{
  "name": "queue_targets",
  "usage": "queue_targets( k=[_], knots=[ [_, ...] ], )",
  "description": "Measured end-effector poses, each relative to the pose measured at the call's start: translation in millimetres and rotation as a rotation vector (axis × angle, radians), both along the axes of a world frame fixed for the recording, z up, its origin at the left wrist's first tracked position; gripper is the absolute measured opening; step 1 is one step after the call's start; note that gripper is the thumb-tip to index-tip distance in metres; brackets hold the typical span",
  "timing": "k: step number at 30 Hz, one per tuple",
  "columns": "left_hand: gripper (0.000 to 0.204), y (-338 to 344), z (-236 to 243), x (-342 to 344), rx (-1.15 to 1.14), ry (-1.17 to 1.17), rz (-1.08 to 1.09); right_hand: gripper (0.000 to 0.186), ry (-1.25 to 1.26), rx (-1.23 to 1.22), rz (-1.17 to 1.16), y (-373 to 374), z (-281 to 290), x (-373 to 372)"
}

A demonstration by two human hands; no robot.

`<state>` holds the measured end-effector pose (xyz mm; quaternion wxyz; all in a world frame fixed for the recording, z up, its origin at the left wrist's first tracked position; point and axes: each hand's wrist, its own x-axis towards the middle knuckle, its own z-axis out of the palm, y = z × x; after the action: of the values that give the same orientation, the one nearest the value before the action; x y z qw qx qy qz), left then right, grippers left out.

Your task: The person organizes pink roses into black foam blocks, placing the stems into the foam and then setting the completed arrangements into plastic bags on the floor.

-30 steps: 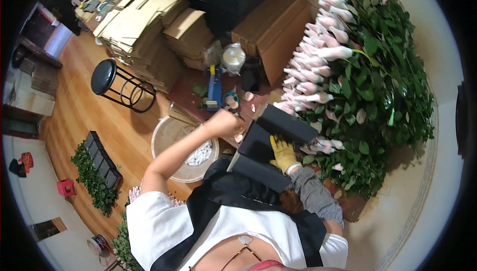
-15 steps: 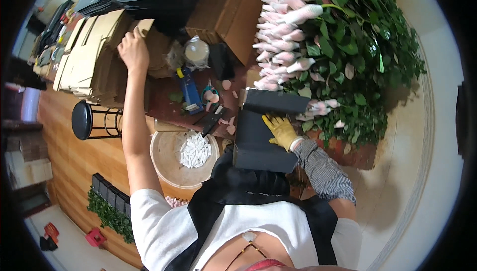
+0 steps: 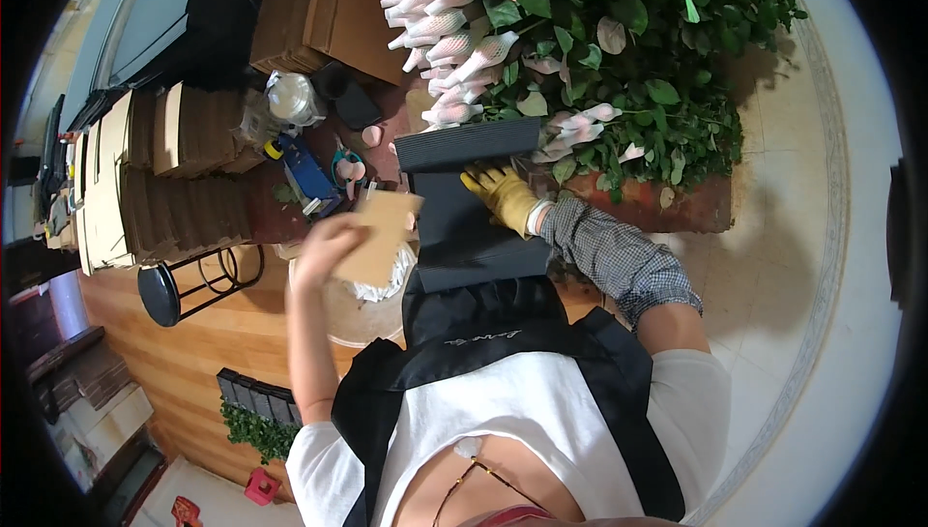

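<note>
Left hand [image 3: 324, 245] back from cardboard stack, pinching brown card [image 3: 379, 235], gloved right hand [image 3: 505, 194] flat on black box [image 3: 474, 200], contents apparently hidden

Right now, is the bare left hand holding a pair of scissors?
No, the left hand grips a flat brown cardboard piece, not scissors.

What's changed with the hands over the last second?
The left hand reached out to the stack of flat cardboard at the far left, took a brown cardboard piece and brought it back beside the dark corrugated sheet. The gloved right hand stayed pressed on that sheet, next to the netted flower buds.
</note>
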<state>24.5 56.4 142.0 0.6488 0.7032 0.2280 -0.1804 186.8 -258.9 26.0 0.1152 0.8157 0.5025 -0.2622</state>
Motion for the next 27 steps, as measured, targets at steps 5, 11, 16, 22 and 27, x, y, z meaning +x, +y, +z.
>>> queue_targets(
  k=[5, 11, 16, 22, 27],
  knots=[
    [0.034, -97, -128, 46, -0.090, 0.200, -0.022, 0.103, -0.122, -0.203, 0.127, 4, -28, -11],
    [0.031, -121, -189, 55, 0.562, -0.128, -0.049, 0.058, 0.277, 0.579, -0.200, -2, -8, 12],
    [0.034, -112, -171, 48, 1.026, -0.127, -0.261, 0.060, -0.070, 0.357, 0.066, 30, -24, -18],
    [0.034, -101, -181, 55, 0.284, -0.195, -0.624, 0.038, 0.150, 0.414, -0.099, 37, -2, -15],
    [0.046, -106, -234, 36, 0.305, -0.373, -0.606, 0.057, 1.437, 0.405, -0.372, -2, 82, -2]
  ],
)
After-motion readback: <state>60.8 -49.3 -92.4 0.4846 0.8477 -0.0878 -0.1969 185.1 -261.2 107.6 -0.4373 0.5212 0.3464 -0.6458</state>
